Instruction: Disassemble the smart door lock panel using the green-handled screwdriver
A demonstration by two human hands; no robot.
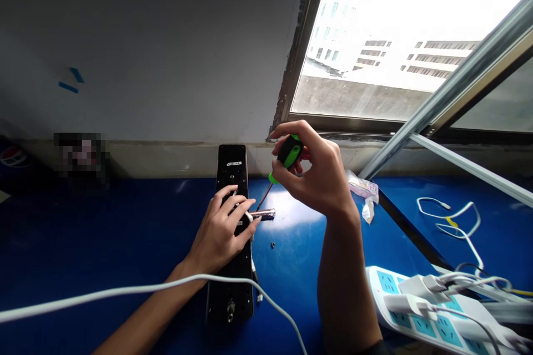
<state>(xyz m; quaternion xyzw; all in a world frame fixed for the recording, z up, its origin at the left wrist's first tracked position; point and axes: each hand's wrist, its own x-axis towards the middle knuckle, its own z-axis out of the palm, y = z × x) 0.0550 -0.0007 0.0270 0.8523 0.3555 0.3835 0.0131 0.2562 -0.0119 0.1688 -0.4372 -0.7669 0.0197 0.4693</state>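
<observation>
My right hand [318,172] is closed round a green-and-black screwdriver [290,151]. Its thin shaft slants down to the left, with the tip at a small shiny metal piece [267,214]. The metal piece sticks out sideways over the right edge of a long black device [230,288]. Across that device lies my left hand [222,227], fingers spread, with thumb and forefinger at either side of the metal piece's inner end. Something white shows under these fingers, partly hidden. A few tiny dark bits [272,244], perhaps screws, lie on the blue table to the right.
A white cable [158,287] crosses in front of my left forearm. At lower right sits a white power strip [378,294] with several plugs. Behind it are a coiled cable [466,227] and a crumpled plastic wrapper [366,188]. A metal window brace [449,77] slants down at right.
</observation>
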